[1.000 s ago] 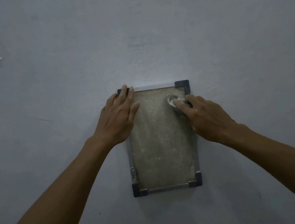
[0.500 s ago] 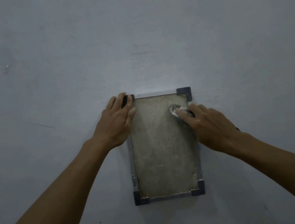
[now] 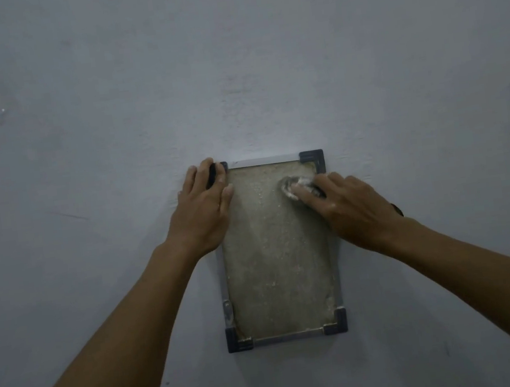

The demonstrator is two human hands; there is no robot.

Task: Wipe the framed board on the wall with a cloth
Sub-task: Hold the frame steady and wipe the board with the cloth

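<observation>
Wiping underway: right hand [image 3: 350,205] grip presses cloth [image 3: 293,186] on board [image 3: 274,255] top, left hand [image 3: 206,209] flat bracing corner; next, strokes downward over dusty rest.

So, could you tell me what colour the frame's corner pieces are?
Dark grey corner pieces, seen in the head view.

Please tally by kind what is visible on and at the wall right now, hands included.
Framed board: 1
Dark corner caps showing on the frame, the top right among them: 4
Cloth: 1
Hands: 2, left hand and right hand
Total: 8
</observation>
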